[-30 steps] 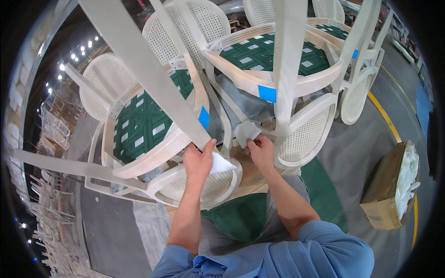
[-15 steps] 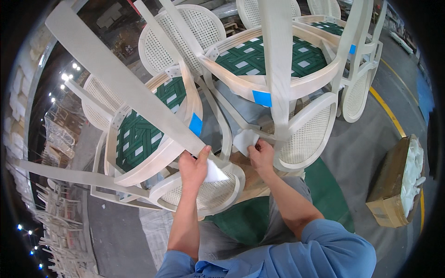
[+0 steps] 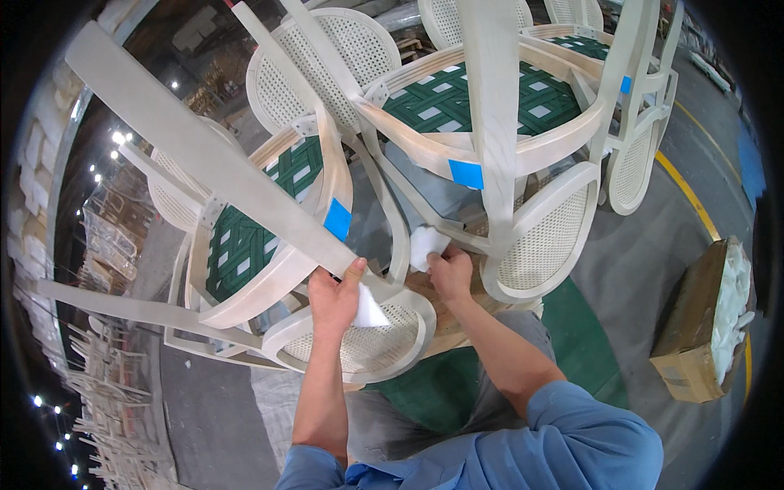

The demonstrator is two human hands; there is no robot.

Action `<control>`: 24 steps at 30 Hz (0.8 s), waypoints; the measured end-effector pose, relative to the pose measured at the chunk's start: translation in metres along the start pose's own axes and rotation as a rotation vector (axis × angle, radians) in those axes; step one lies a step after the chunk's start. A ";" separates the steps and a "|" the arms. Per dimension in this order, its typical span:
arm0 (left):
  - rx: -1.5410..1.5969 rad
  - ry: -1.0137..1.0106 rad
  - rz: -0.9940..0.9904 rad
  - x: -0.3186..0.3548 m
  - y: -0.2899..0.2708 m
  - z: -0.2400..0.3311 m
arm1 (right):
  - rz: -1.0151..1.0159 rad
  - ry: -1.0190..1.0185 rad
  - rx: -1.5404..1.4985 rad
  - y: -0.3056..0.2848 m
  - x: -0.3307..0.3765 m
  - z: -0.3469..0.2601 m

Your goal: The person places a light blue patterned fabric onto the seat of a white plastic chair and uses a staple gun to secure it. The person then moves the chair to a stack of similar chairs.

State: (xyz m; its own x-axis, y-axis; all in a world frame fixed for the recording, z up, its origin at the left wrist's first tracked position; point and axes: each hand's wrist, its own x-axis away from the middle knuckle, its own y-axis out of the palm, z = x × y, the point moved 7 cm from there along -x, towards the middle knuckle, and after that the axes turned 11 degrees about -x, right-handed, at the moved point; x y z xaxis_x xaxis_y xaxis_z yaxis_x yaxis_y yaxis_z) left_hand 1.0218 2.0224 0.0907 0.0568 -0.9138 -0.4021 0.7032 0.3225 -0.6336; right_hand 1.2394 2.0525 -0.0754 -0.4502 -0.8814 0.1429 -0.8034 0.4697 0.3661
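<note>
My left hand [image 3: 331,304] is closed round the lower end of a broad pale chair leg [image 3: 212,167], thumb on its edge. A white foam sheet [image 3: 370,313] pokes out beside that hand; how it is held is hidden. My right hand [image 3: 451,273] pinches another white foam piece [image 3: 426,247], just right of the left chair. This left chair [image 3: 245,245] has its legs pointing up, green webbing across the seat's underside and a blue tape patch [image 3: 337,219]. Below my left hand lies its oval cane back [image 3: 359,347].
A second upturned chair [image 3: 539,151], with blue tape [image 3: 466,173], stands to the right, its cane back [image 3: 543,237] low. More cane-backed chairs [image 3: 322,61] stand behind. A cardboard box [image 3: 690,339] of white sheets sits at the right. Stacked pale frames [image 3: 114,400] fill the lower left.
My right hand and its foam piece have shifted slightly left, and the foam looks more crumpled. My left hand stays at the leg; the view has moved a little.
</note>
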 end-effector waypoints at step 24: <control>-0.059 -0.008 0.000 0.000 -0.008 -0.007 | -0.185 0.402 -0.183 0.053 0.014 0.012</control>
State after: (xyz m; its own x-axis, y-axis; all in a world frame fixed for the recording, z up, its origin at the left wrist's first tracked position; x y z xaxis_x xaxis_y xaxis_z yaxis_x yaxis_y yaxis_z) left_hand 1.0111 2.0216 0.0910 0.0631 -0.9156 -0.3971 0.6599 0.3368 -0.6717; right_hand 1.1858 2.0655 -0.0649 -0.0905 -0.9158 0.3914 -0.7576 0.3184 0.5698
